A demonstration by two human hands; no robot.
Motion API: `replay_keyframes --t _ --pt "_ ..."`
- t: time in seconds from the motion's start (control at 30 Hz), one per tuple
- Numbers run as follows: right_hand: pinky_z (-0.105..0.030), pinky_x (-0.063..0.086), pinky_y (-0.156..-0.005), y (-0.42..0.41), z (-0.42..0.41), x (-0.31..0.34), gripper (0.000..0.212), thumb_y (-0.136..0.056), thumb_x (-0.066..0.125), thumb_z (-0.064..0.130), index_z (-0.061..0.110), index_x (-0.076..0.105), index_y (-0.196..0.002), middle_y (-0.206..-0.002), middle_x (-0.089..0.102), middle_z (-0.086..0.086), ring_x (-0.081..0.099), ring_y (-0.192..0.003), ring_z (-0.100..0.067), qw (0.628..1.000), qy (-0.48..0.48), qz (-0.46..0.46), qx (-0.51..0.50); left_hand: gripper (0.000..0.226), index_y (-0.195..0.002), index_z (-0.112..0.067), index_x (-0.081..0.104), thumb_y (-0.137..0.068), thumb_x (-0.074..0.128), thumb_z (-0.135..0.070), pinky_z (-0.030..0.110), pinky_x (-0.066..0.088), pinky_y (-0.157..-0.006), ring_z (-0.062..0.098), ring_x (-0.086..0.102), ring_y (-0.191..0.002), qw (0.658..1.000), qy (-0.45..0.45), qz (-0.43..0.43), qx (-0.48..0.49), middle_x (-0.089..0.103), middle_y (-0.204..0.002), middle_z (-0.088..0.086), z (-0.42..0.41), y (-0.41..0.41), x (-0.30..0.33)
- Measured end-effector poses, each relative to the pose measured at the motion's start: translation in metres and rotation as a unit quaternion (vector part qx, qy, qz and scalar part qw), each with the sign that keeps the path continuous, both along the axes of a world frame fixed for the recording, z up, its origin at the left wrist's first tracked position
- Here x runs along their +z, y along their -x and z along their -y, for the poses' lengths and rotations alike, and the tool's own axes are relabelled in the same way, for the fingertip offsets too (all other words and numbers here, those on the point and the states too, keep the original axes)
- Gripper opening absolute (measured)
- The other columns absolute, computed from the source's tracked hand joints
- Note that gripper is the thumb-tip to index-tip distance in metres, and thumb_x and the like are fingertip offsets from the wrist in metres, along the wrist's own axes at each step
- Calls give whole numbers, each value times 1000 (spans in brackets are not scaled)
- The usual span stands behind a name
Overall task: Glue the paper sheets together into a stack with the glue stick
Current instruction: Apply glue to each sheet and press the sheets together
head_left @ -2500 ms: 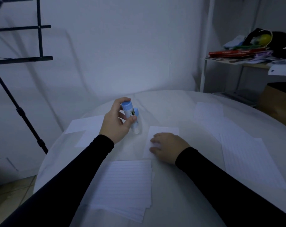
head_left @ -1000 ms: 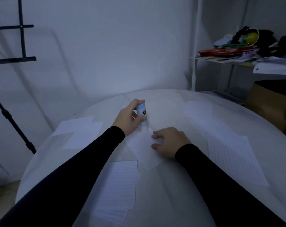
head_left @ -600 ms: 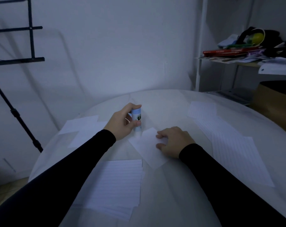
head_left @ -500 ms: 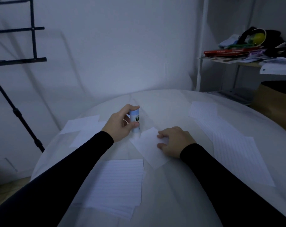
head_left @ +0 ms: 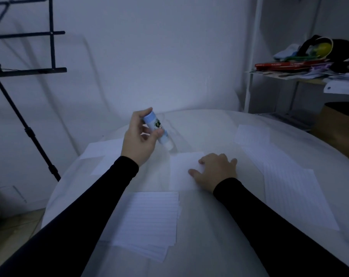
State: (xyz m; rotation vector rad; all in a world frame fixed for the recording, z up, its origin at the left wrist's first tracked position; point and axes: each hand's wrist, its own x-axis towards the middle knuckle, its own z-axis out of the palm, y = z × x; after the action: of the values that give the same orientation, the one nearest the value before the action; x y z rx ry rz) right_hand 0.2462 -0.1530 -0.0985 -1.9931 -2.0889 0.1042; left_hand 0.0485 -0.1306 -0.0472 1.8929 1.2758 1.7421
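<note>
Left hand (head_left: pixel 138 140) grip around glue stick (head_left: pixel 157 130), long axis tilted, tip down-right, seemingly above the paper sheet (head_left: pixel 181 169); right hand (head_left: pixel 215 170) flat on it.

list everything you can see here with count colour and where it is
glue stick: one, light blue and white, held tilted above the table, left of centre
small sheet: one, white, mid-table under the right hand
lined stack: one pile, white, near edge
lined sheets: several, white, overlapping on the right side
plain sheets: a few, white, far left of the table
table: one, white, round
music stand: one, black, left by the wall
shelf: one, white frame, cluttered, far right
left hand: grips the glue stick
right hand: rests flat on the small sheet
</note>
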Motion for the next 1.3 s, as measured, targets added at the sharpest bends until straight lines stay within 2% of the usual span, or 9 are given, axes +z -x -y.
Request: replay_keyframes --t 0.07,0.13,0.23,0.37,0.5,0.63,0.8,0.97,1.3 --pt "-50 18 -107 -2 -3 4 50 -91 38 58 28 55 -127 -135 48 1 38 -126 -26 1000 -20 -16 -5 47 -108 -51 45 -78 69 -24 37 51 -70 10 54 -69 1000 -8 -16 -16 61 -92 -8 5 -6 5" --pt "-46 19 -107 -14 -9 7 40 -94 42 46 31 54 -128 -138 46 6 34 -129 -22 996 -31 -71 44 47 -109 -50 46 -78 69 -25 40 52 -72 14 55 -70 998 10 -42 -42 65 -95 0 10 -12 4" --pt "-47 16 -112 -29 -13 6 37 -93 49 33 38 52 -129 -145 38 15 25 -137 -16 987 39 -75 135 46 -107 -54 47 -73 71 -34 45 51 -70 20 56 -68 993 47 -72 -84 65 -93 4 15 -19 -3" --pt "-59 6 -111 -26 -10 2 40 -88 49 52 43 51 -128 -144 38 18 26 -138 -14 994 35 -23 99 49 -106 -53 48 -72 74 -30 47 52 -71 34 61 -75 981 74 -116 -135 67 -98 11 23 -28 -12" --pt "-63 4 -110 -20 -9 0 47 -86 44 62 41 52 -127 -143 41 15 30 -135 -16 997 10 5 78 48 -109 -49 49 -72 74 -30 45 53 -70 33 61 -75 973 82 -140 -163 66 -97 15 29 -32 -17" --pt "-63 6 -109 -19 -9 -3 55 -80 45 70 41 52 -126 -142 41 14 32 -134 -17 997 18 -9 72 47 -111 -44 48 -75 72 -24 44 52 -69 29 59 -73 969 89 -161 -163 66 -97 11 29 -31 -23" --pt "-62 10 -110 -20 -9 -1 55 -77 49 71 42 53 -124 -142 39 17 34 -134 -16 998 29 -25 59 46 -106 -57 48 -74 70 -31 44 52 -70 26 60 -76 970 84 -173 -151 66 -98 8 26 -29 -25" --pt "-61 13 -110 -20 -8 1 55 -77 52 69 42 52 -125 -144 38 16 32 -135 -16 997 40 -41 55 44 -108 -45 49 -76 69 -22 41 51 -70 28 59 -78 967 80 -184 -157 66 -97 6 27 -30 -22" --pt "-55 17 -110 -21 -8 -1 51 -75 57 67 43 55 -121 -141 40 19 32 -134 -13 995 38 -80 52 45 -104 -51 49 -75 68 -24 41 51 -71 28 58 -75 970 93 -194 -113 66 -97 9 19 -8 -19"
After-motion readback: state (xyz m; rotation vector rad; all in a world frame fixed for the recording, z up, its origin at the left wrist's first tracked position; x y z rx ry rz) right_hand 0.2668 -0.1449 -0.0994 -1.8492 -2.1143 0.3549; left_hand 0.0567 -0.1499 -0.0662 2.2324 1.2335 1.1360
